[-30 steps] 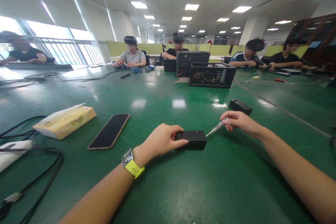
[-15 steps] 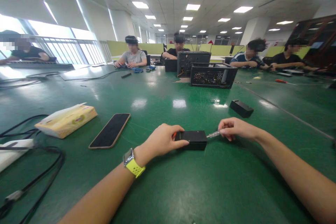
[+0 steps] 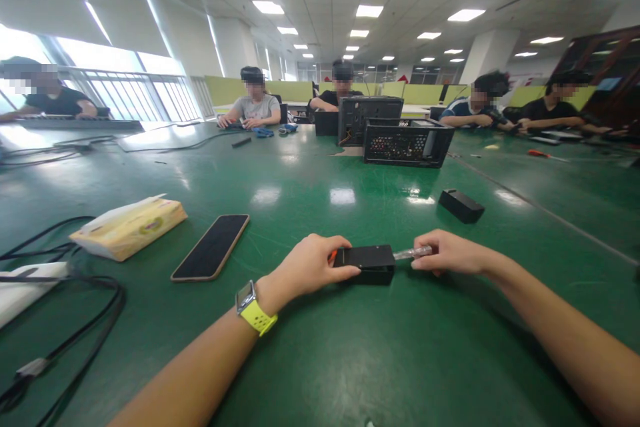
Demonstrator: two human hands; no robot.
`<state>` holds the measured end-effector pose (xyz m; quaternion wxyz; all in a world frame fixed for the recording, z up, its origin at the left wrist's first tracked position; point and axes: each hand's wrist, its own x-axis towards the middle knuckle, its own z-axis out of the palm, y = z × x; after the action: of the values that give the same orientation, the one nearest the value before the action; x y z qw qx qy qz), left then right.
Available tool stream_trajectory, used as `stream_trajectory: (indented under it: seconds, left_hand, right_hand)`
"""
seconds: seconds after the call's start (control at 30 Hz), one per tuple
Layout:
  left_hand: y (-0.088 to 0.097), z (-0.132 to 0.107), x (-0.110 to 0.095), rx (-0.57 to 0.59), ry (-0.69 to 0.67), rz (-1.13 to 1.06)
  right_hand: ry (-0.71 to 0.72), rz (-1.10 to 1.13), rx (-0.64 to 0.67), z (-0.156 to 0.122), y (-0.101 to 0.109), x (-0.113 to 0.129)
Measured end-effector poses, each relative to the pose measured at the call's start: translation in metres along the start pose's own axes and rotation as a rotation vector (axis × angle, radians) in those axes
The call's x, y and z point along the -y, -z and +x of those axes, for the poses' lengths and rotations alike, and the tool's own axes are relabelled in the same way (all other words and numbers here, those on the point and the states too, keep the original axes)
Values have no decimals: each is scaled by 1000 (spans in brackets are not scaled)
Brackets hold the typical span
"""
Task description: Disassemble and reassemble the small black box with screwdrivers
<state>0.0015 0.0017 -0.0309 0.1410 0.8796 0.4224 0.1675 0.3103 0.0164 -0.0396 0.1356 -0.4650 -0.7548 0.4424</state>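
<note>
A small flat black box (image 3: 367, 263) lies on the green table (image 3: 350, 360) in front of me. My left hand (image 3: 305, 268), with a yellow-strapped watch (image 3: 253, 309) on the wrist, grips the box's left end with fingers curled; something orange shows under the fingers. My right hand (image 3: 445, 253) pinches a clear-handled screwdriver (image 3: 411, 253), held level, its tip at the box's right end.
A phone (image 3: 211, 246) lies face up to the left, past it a tissue pack (image 3: 129, 227) and black cables (image 3: 65, 320). A second small black box (image 3: 461, 205) sits far right. Open computer cases (image 3: 395, 137) stand mid-table. Several seated people work along the far edge.
My right hand has lowered and moved left, bringing the screwdriver from a raised tilt down level against the box's right end. My left hand has stayed on the box.
</note>
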Motion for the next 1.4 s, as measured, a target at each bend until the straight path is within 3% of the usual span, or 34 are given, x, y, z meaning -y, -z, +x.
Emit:
stream_trajectory:
  seconds: [0.1,0.27,0.47,0.7,1.17,1.4]
  left_hand:
    - [0,0,0,1,-1,12]
    - [0,0,1,0,-9,15]
    - [1,0,0,8,0,18]
    - [1,-2,0,-3,-30,29]
    - [0,-2,2,-3,-47,45]
    - [1,-1,2,-3,-39,54]
  right_hand:
    - [-12,-60,11,5,-4,-4]
    - [20,-17,162,-5,3,6]
    - [37,-15,101,-12,13,9]
    - [3,-33,154,-19,21,8]
    - [7,12,138,-20,26,4]
    - [7,-50,50,-6,8,9]
